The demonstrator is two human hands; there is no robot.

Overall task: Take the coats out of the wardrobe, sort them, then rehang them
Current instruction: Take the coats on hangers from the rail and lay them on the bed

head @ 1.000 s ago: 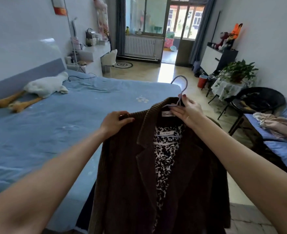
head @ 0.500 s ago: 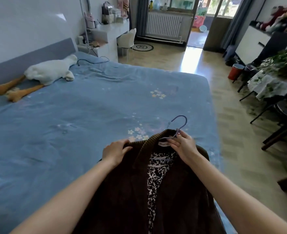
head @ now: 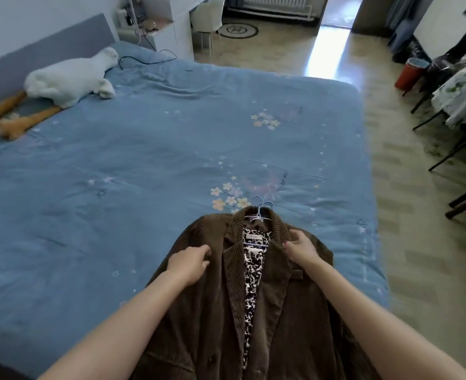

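A brown corduroy coat, on a pale blue hanger with a leopard-print garment inside, lies face up on the near edge of the blue bed. The left hand rests on one shoulder, fingers loosely curled; whether it grips the cloth I cannot tell. The right hand rests on the other shoulder, fingers relaxed. Best to smooth both shoulders flat and free the hanger gently.

Brown corduroy coat, leopard-print lining, blue flowered bedspread.
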